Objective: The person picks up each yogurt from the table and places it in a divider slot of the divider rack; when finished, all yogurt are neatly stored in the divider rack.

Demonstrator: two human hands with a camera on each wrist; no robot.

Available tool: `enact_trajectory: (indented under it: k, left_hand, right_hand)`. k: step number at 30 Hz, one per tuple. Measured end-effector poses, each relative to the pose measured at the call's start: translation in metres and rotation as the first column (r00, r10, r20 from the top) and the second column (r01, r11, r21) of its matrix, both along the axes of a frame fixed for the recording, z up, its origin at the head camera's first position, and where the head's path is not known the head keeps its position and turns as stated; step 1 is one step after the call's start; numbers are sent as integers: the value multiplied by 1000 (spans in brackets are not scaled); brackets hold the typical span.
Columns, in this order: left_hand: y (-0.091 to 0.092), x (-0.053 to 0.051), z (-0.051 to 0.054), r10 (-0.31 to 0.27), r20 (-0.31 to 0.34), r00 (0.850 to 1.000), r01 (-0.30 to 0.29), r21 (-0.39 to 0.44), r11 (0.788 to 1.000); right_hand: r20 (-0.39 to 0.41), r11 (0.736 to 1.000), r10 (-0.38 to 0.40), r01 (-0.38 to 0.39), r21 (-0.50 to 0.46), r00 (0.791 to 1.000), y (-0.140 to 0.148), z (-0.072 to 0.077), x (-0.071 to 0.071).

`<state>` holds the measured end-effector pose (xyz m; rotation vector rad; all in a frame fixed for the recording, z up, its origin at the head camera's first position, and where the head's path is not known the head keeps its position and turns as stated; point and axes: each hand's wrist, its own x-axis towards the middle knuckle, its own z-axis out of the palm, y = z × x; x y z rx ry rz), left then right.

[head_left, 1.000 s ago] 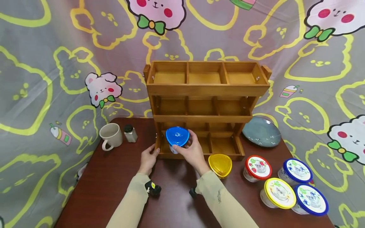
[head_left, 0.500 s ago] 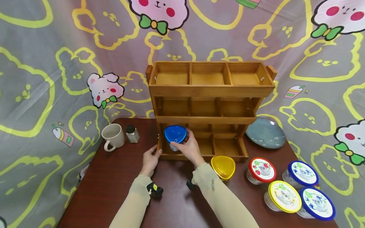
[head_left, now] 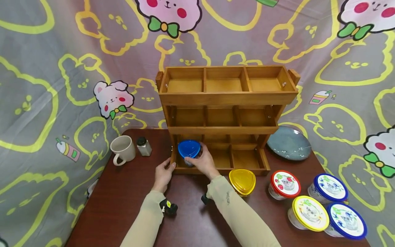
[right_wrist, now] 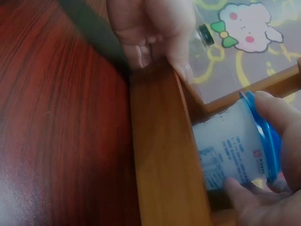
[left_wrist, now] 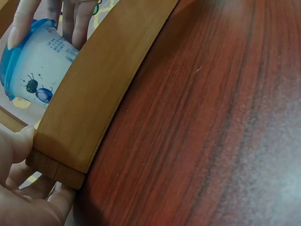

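Observation:
A tub with a rounded-triangular blue lid [head_left: 189, 148] is held upright by my right hand [head_left: 204, 163], thumb at the near side and fingers behind. Its translucent body [right_wrist: 230, 146] sits partly down inside the bottom-left compartment of a wooden tiered rack [head_left: 228, 98]; whether its base touches the floor there is hidden. My left hand [head_left: 163, 175] pinches the front left corner of the rack's lowest tray, with the thumb [left_wrist: 21, 143] on top and fingers beneath the end. Right of my right hand stands a similar tub with a yellow lid [head_left: 242, 181].
Round tubs with a red lid [head_left: 285, 184], a yellow rim [head_left: 310, 213] and blue rims [head_left: 347, 220] stand at the right. A grey plate [head_left: 289, 143] lies behind them. Left of the rack are a mug [head_left: 123, 150] and a black-capped shaker [head_left: 144, 146]. Patterned cloth hangs around the table.
My right hand has moved the blue-lidded tub slightly left and then lowered it into the bottom-left compartment. My left hand stays at the rack's corner. The head view has shifted a little.

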<state>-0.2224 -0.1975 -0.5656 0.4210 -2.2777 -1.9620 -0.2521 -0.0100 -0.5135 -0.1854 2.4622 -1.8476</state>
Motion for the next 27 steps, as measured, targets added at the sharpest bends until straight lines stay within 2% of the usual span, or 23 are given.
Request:
enact_trajectory:
  k: [14, 27]
  left_hand:
    - [0, 0, 4, 0, 13, 1000, 0, 2, 1000]
    - [0, 2, 4, 3, 26, 1000, -2, -17, 1000]
  right_hand:
    - [2, 1000, 22, -22, -4, 1000, -1, -3, -3]
    - [28, 1000, 9, -9, 5, 1000, -2, -2, 2]
